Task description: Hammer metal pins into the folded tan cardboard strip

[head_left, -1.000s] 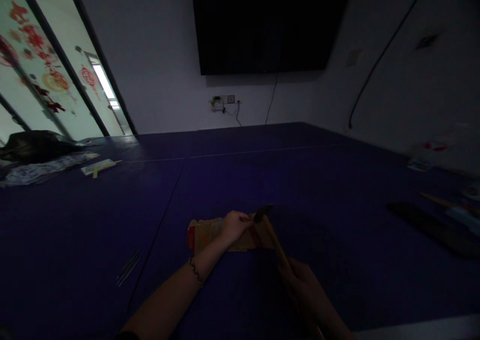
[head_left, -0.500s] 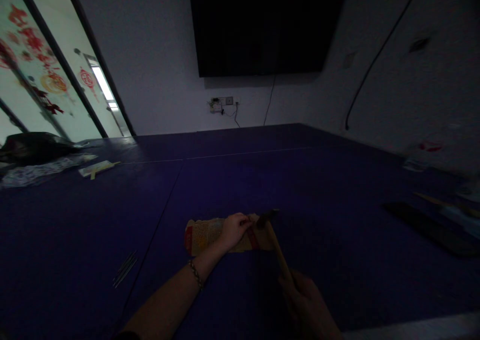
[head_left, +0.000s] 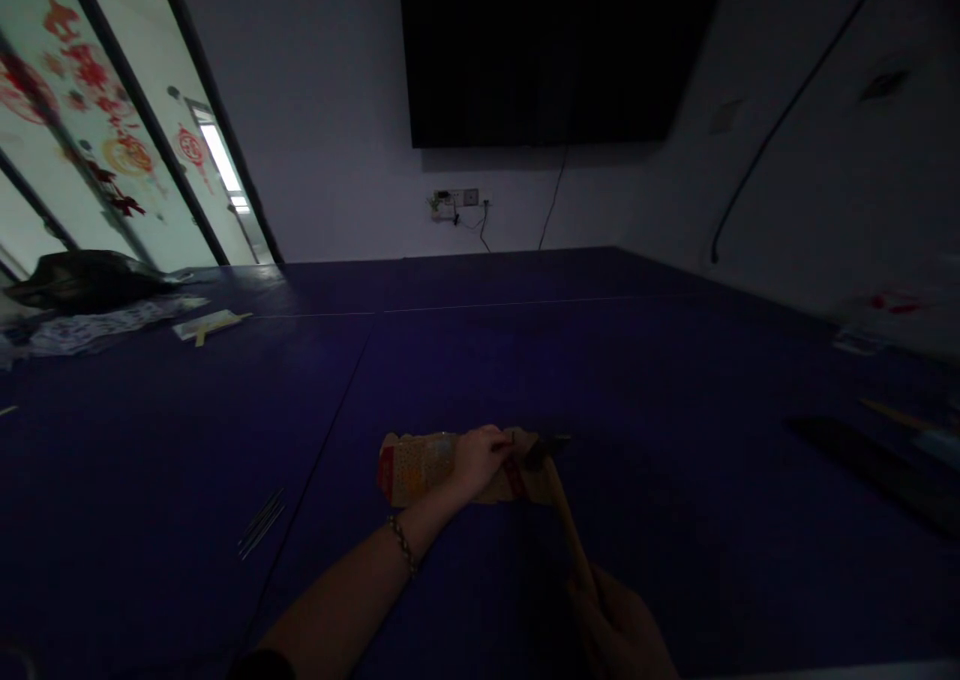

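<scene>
A flat strip of printed cardboard (head_left: 420, 470), brown with red patches, lies on the dark blue surface in front of me. My left hand (head_left: 480, 460) rests on it, thumb and fingers pinched together near its right part. What the pinch holds, if anything, is too small and dark to name. In my right hand (head_left: 621, 625), at the lower right, is a hammer (head_left: 568, 528), gripped by its wooden handle. Its dark head is over the right end of the cardboard, close beside my left fingertips. Dim light hides whether the head touches anything.
Several thin metal rods (head_left: 261, 523) lie to the left. A long dark flat object (head_left: 862, 465) is at the right. Farther back on the left are a black bag (head_left: 90, 278) and a white packet (head_left: 208, 324). A wall with a large screen (head_left: 562, 50) stands behind.
The view has swung slightly left, so things appear farther right. The hammer head has come down a little toward the cardboard. My left hand keeps its place on the cardboard.
</scene>
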The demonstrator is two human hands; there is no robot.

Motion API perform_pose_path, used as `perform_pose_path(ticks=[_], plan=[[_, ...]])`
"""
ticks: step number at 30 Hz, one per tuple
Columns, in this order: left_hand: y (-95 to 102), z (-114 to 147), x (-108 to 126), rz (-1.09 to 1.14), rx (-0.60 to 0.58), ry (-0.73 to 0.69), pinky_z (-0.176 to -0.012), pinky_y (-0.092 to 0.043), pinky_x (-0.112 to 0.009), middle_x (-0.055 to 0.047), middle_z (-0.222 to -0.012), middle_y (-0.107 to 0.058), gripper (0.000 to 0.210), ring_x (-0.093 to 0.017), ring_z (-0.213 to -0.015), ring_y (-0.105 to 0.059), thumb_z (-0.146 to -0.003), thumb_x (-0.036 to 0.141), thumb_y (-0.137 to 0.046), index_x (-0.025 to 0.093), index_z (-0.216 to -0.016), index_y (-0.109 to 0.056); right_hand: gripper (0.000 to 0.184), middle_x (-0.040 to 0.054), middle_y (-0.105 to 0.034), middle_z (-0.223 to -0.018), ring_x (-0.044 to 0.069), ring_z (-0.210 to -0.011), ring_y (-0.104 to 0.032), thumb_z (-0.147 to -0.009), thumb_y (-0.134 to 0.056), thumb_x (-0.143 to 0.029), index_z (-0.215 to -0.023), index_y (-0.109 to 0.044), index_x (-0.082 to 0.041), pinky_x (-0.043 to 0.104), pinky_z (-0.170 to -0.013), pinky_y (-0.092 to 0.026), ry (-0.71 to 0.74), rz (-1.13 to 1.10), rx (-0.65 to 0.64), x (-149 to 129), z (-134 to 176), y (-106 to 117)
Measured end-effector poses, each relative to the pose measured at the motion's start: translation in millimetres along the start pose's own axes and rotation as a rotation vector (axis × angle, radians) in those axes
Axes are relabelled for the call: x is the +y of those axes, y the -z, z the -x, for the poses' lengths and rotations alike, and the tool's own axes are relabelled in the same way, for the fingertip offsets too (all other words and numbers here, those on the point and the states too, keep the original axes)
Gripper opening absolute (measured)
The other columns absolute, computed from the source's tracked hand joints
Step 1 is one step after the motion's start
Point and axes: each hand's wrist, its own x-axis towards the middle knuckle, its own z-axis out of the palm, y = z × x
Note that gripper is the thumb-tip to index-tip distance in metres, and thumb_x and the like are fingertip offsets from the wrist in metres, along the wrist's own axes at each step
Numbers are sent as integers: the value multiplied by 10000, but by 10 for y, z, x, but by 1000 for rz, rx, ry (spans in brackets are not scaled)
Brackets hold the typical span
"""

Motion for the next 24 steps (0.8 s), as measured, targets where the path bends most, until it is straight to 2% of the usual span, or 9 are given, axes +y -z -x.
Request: perform_pose_path(ticks=[3,7,11,18,24], plan=[[-3,-7,-9,14,31,16,-691,-406,-216,-18,-842,-670,215,-135,-806,-587,-838,231,-486,189,-843,-696,357,0,-528,-557,129,-520,-473,-683,-519,-526,-682,-569,-172,229,-470,-389,18,6,5,-12,6,9],[-14,-18,-6,5,31,32,-706,-407,-227,-23,-870,-677,204,-143,-818,-590,-828,228,-502,195,-853,-702,352,-8,-515,-538,123,-490,-455,-692,-499,-524,-679,-563,-178,226,-438,-365,16,7,13,4,10,-17],[-23,-44,4,-25,15,53,-685,-390,-234,-28,-858,-675,211,-149,-807,-587,-829,257,-507,190,-823,-708,353,-18,-490,-513,114,-462,-426,-700,-477,-520,-659,-559,-180,226,-422,-343,4,35,32,30,10,-35],[-19,-87,20,-66,-10,84,-623,-352,-232,-11,-832,-675,250,-151,-774,-577,-840,341,-482,229,-844,-705,367,-2,-537,-539,131,-507,-466,-699,-471,-539,-677,-563,-185,232,-462,-376,40,75,22,87,-15,4],[-20,-88,8,-48,2,82,-627,-354,-229,-4,-866,-690,245,-156,-778,-585,-841,335,-482,245,-903,-702,388,20,-544,-594,145,-548,-481,-727,-427,-524,-693,-564,-162,259,-524,-387,40,116,-62,68,-11,17]])
